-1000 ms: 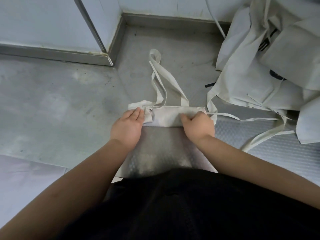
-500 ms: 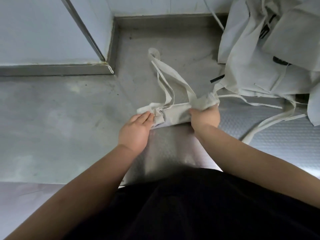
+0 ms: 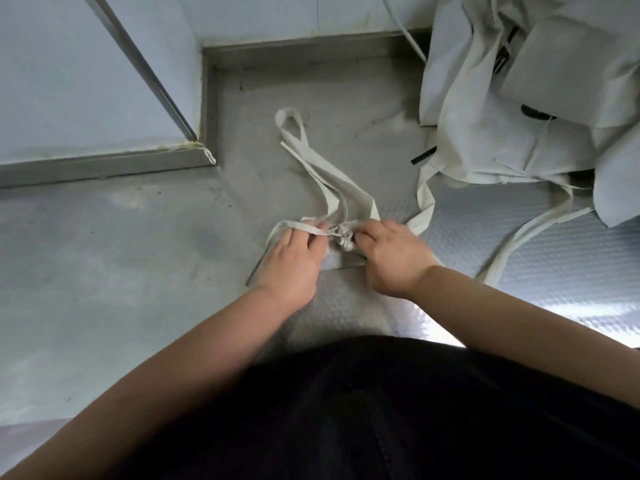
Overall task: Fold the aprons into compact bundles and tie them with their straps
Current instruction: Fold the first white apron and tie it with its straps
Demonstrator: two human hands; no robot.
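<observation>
A folded cream apron bundle lies on the grey floor between my hands, mostly hidden by them. My left hand rests on its left end, and a thin strap runs across its fingertips. My right hand grips the bundle's right end, fingers curled over the cloth. The apron's neck loop strap trails away from the bundle toward the wall. Another strap runs off to the right.
A heap of loose cream aprons is piled at the upper right, with straps spilling onto a textured mat. A metal-edged wall corner stands at the upper left. Bare grey floor lies to the left.
The long folded apron has been folded inward from the right into a much shorter bundle. My right hand moved left toward my left hand, and the thin strap now lies across my left fingers.
</observation>
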